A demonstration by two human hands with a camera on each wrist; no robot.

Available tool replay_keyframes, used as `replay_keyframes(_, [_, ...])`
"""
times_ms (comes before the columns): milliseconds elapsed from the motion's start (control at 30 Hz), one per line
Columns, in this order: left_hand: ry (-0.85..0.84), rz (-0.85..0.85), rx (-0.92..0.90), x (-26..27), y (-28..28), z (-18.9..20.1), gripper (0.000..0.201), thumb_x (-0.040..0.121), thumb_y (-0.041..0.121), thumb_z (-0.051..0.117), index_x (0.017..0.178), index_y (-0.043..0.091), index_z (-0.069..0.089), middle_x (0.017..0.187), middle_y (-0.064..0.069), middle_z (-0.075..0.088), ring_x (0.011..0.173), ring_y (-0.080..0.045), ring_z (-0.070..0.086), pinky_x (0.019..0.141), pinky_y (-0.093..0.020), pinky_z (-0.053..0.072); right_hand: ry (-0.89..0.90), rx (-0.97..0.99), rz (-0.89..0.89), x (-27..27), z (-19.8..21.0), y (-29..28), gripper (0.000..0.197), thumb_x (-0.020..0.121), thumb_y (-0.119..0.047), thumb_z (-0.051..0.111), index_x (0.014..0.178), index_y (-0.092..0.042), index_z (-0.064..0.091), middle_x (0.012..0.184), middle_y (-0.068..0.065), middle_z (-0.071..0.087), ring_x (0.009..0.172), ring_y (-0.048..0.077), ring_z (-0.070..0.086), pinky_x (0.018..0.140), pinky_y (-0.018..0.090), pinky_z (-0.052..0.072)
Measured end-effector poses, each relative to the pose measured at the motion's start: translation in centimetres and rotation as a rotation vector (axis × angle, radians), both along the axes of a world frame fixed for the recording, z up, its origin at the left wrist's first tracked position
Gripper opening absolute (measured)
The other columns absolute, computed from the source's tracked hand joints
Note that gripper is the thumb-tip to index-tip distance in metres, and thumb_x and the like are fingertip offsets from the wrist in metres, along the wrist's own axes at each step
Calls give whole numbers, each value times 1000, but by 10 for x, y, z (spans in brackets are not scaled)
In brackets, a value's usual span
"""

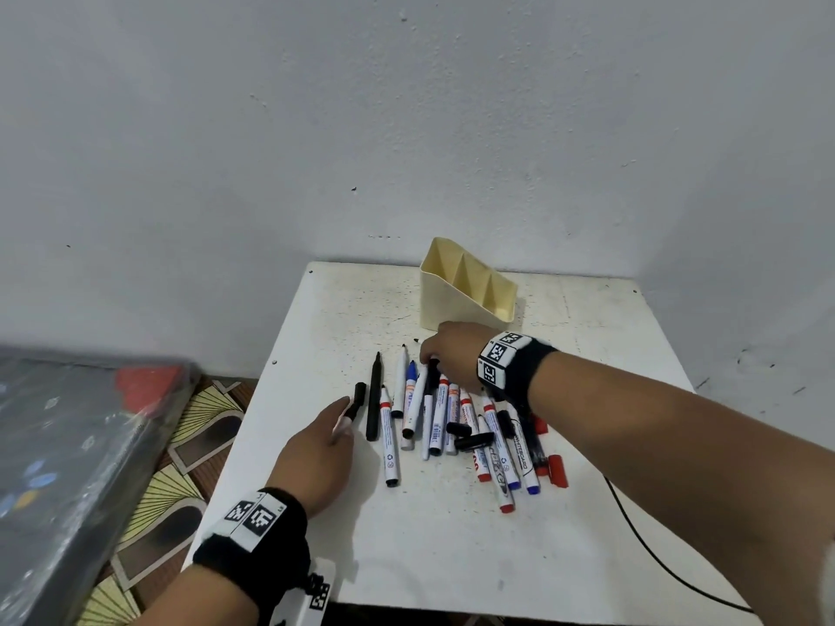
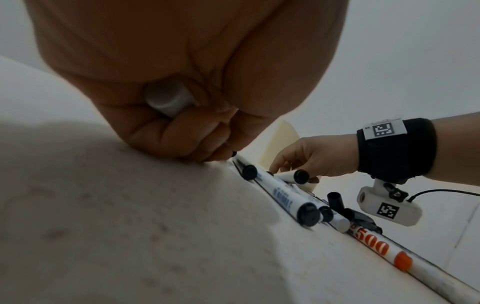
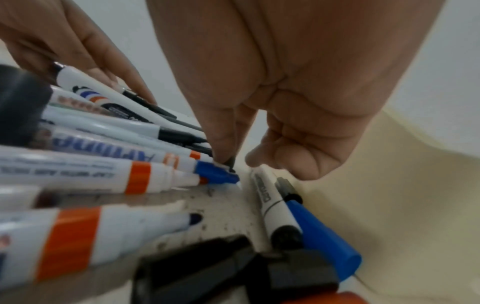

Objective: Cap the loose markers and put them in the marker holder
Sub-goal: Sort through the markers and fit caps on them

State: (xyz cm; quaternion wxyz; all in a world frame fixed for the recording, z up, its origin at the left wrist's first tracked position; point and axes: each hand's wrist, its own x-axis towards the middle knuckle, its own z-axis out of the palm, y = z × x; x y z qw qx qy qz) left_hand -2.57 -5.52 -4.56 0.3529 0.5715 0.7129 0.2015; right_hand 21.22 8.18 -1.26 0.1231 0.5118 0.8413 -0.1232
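Several whiteboard markers (image 1: pixel 440 417) lie uncapped in a pile mid-table, among loose black caps (image 1: pixel 473 441) and red caps (image 1: pixel 558 472). Behind them stands the cream marker holder (image 1: pixel 465 300), nothing showing inside it. My left hand (image 1: pixel 339 422) curls around a white marker with a black cap (image 1: pixel 359 398) at the pile's left; its white rear end (image 2: pixel 166 100) pokes out of my fist. My right hand (image 1: pixel 438 354) reaches into the pile's far end, where thumb and fingertips (image 3: pixel 223 158) pinch the black top of a white marker (image 1: pixel 433 370).
The white table (image 1: pixel 452 535) stands against a grey wall. A black cable (image 1: pixel 655 558) runs over its right front corner. A plastic-wrapped mattress (image 1: pixel 68 445) lies to the left, over patterned floor (image 1: pixel 180 467).
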Motion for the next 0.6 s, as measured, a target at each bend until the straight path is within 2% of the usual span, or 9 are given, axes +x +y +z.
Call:
replay_keyframes(100, [5, -4, 5, 1, -2, 2, 44, 107, 26, 46, 150, 33, 47, 150, 3, 55, 137, -19, 50, 104, -23, 28, -34, 5, 38, 2, 2, 3, 28, 98, -19, 59, 125, -24, 64, 119, 1, 58, 108, 24, 59, 82, 28, 43])
replay_keyframes(200, [-9, 16, 31, 3, -3, 3, 43, 107, 24, 47, 150, 29, 49, 150, 4, 54, 139, -17, 48, 102, -18, 25, -39, 13, 62, 7, 8, 2, 16, 96, -22, 65, 111, -21, 62, 107, -2, 54, 94, 22, 57, 81, 34, 50])
replay_keyframes(267, [-2, -8, 30, 1, -3, 1, 44, 107, 26, 47, 150, 29, 48, 150, 4, 55, 138, -18, 50, 105, -21, 29, -15, 20, 80, 12, 11, 1, 13, 95, -24, 66, 106, -19, 60, 101, -3, 56, 90, 22, 57, 79, 37, 52])
replay_keyframes(333, [5, -34, 14, -2, -2, -1, 43, 107, 31, 45, 150, 32, 47, 150, 4, 55, 136, -19, 51, 110, -28, 32, 31, 25, 63, 19, 16, -1, 14, 95, -24, 66, 106, -18, 59, 99, -1, 61, 90, 22, 58, 72, 32, 47])
replay_keyframes(433, [-5, -14, 10, -5, -2, -4, 41, 107, 36, 44, 148, 35, 48, 145, 3, 59, 132, -21, 54, 112, -33, 36, 217, -9, -43, 31, 29, -11, 17, 93, -24, 70, 107, -17, 62, 89, -10, 57, 85, 12, 55, 61, 20, 37])
replay_keyframes(500, [-5, -11, 12, -5, -3, -6, 41, 107, 37, 44, 147, 37, 49, 142, 3, 61, 129, -21, 56, 111, -34, 39, 411, -59, -137, 39, 37, -21, 20, 90, -23, 75, 108, -21, 66, 91, -13, 61, 86, 13, 61, 66, 19, 47])
replay_keyframes(567, [-27, -4, 14, -5, -4, -5, 40, 106, 36, 45, 146, 37, 50, 140, 3, 62, 128, -21, 57, 112, -36, 40, 644, -191, -246, 47, 45, -36, 28, 92, -21, 74, 118, -32, 67, 101, -9, 70, 87, 15, 70, 75, 25, 58])
replay_keyframes(600, [-55, 5, 20, -5, -4, -4, 39, 106, 35, 46, 145, 38, 51, 138, 2, 63, 126, -21, 58, 112, -37, 41, 742, -263, -290, 49, 48, -46, 33, 95, -20, 71, 121, -39, 67, 105, -8, 72, 86, 14, 71, 77, 27, 59])
